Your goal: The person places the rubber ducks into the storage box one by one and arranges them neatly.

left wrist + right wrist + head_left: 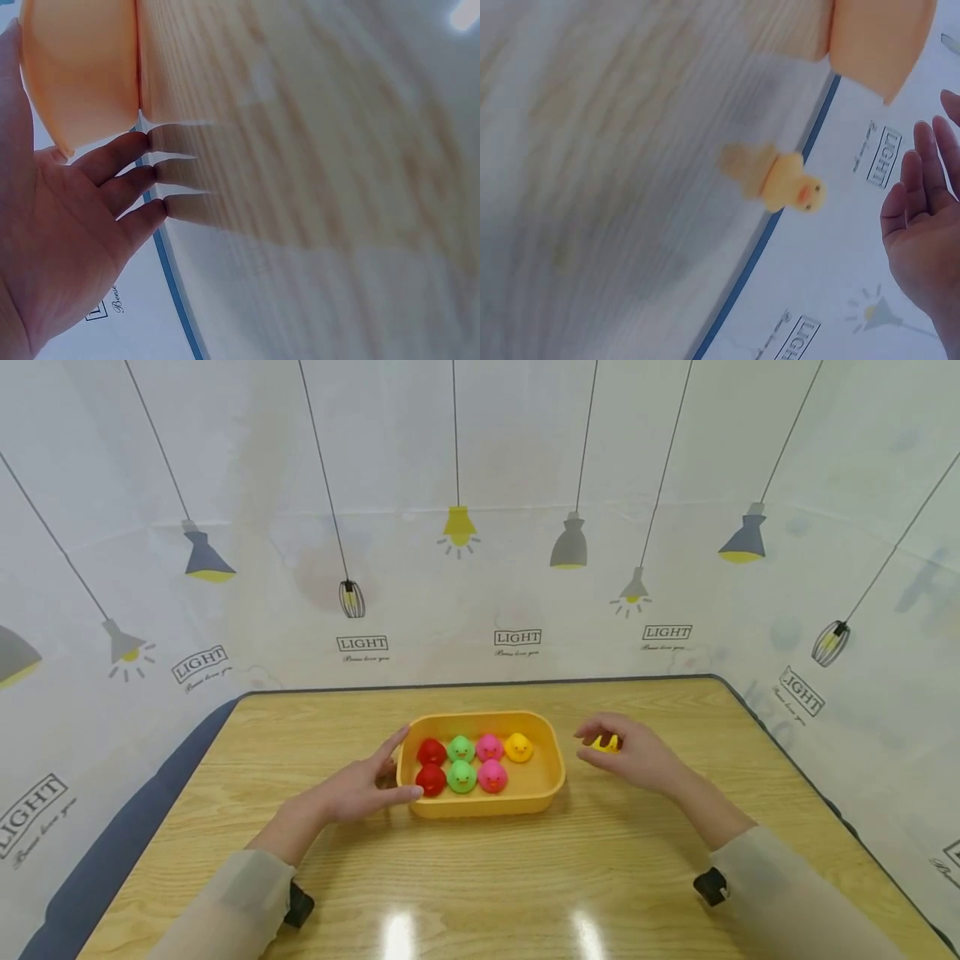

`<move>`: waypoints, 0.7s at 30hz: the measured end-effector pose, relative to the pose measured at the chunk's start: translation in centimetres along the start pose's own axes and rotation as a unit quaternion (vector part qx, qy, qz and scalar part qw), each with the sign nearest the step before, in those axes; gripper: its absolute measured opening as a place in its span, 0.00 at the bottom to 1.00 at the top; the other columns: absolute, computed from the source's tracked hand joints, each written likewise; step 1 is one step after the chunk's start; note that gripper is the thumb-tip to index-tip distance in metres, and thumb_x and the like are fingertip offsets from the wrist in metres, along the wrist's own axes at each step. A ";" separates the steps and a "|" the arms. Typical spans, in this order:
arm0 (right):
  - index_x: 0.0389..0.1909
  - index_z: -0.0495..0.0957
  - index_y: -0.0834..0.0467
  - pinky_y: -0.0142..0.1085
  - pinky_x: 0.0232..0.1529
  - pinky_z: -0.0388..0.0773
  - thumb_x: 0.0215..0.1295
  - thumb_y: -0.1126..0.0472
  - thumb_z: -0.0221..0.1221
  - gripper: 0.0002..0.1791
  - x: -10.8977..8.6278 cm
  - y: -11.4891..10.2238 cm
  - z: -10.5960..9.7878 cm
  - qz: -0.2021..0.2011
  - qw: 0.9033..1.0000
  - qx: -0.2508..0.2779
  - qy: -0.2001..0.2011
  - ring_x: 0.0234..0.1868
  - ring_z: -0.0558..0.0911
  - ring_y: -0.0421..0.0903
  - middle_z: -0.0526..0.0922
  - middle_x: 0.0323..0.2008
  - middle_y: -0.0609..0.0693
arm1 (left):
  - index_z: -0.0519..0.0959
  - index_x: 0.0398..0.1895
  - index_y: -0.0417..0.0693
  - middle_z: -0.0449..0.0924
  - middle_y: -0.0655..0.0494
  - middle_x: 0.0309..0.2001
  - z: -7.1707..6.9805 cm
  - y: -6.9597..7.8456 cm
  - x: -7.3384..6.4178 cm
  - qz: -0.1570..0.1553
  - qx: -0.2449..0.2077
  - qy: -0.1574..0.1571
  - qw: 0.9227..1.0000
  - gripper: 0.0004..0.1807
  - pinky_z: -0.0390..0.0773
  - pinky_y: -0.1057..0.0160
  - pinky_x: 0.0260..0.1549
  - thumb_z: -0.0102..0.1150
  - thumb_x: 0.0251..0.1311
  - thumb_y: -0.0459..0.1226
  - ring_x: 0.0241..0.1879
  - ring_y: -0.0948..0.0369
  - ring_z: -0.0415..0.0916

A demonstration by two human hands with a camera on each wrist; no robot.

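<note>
A yellow plastic tray stands on the table with rubber ducks in two rows. In it are two red ducks, two green ducks, two pink ducks and one yellow duck. My left hand spreads around the tray's left end, thumb at the near corner, index finger along the rim, and other fingertips low by the table. Right of the tray, another yellow duck stands upright on the table. Over it hovers my right hand, fingers loosely bent and apart from it, partly hiding it in the head view.
The wooden table ends at a dark border at the back and sides. Behind it hangs a white cloth printed with lamps. Dark wrist devices sit by both sleeves.
</note>
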State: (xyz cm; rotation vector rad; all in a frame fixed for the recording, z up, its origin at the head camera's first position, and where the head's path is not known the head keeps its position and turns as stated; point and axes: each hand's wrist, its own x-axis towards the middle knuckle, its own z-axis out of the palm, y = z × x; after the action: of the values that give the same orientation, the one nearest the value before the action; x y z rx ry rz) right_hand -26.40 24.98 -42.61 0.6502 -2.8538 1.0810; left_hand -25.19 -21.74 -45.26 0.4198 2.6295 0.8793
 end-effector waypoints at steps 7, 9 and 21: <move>0.56 0.86 0.53 0.34 0.43 0.75 0.76 0.51 0.70 0.14 -2.2 2.2 -1.8 0.020 1.000 -0.003 0.005 0.46 0.80 0.44 0.90 0.51 0.49 | 0.35 0.90 0.83 0.76 0.40 0.77 0.1 -0.2 0.1 -0.005 -0.002 0.002 1.000 0.61 0.67 0.30 0.77 0.63 0.64 0.74 0.74 0.39 0.75; 0.56 0.86 0.53 0.34 0.42 0.75 0.77 0.51 0.69 0.15 -2.7 2.7 -2.2 0.025 1.000 -0.005 0.006 0.46 0.79 0.44 0.89 0.50 0.49 | 0.35 0.90 0.85 0.75 0.40 0.78 0.1 -0.2 0.1 -0.007 -0.004 0.002 1.000 0.61 0.65 0.29 0.78 0.64 0.64 0.74 0.76 0.38 0.73; 0.62 0.84 0.59 0.34 0.45 0.79 0.78 0.55 0.68 0.18 -3.2 5.9 -4.2 0.037 0.999 -0.012 -0.017 0.46 0.80 0.45 0.88 0.54 0.57 | 0.34 0.89 0.88 0.70 0.37 0.80 0.2 -0.4 0.1 -0.007 -0.005 -0.001 1.000 0.61 0.62 0.28 0.79 0.63 0.63 0.75 0.79 0.34 0.68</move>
State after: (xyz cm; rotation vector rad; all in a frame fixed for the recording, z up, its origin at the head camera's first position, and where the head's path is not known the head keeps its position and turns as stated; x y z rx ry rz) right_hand -26.29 32.82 -43.70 0.5716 -2.9366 1.0533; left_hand -25.31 -21.90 -45.66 0.3986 2.6207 0.8874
